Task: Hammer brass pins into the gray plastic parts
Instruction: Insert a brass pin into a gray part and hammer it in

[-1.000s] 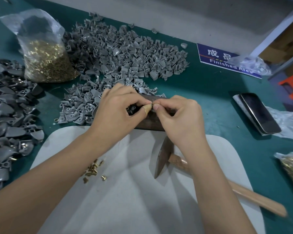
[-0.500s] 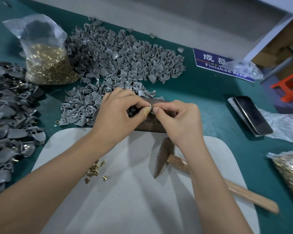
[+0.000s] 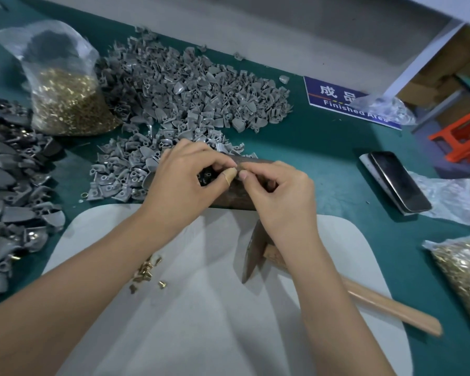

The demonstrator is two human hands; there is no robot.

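My left hand [image 3: 185,180] grips a small dark gray plastic part [image 3: 207,177] over a brown metal block [image 3: 236,196]. Its thumb wears a tan bandage. My right hand [image 3: 277,196] meets it fingertip to fingertip, pinching something too small to make out, likely a brass pin. A hammer [image 3: 255,248] with a wooden handle [image 3: 385,308] lies on the white mat [image 3: 201,321] under my right wrist. Several loose brass pins [image 3: 147,270] lie on the mat by my left forearm. A heap of gray plastic parts [image 3: 190,93] covers the green table behind.
A clear bag of brass pins [image 3: 68,101] stands at the back left, another bag [image 3: 464,272] at the right edge. Darker gray parts [image 3: 8,191] pile at the left. A phone [image 3: 396,180] and a blue "Finished Area" sign [image 3: 345,104] lie to the right.
Both hands stay together over the block, fingertips working slightly. The view has shifted a little; the hammer has not moved.
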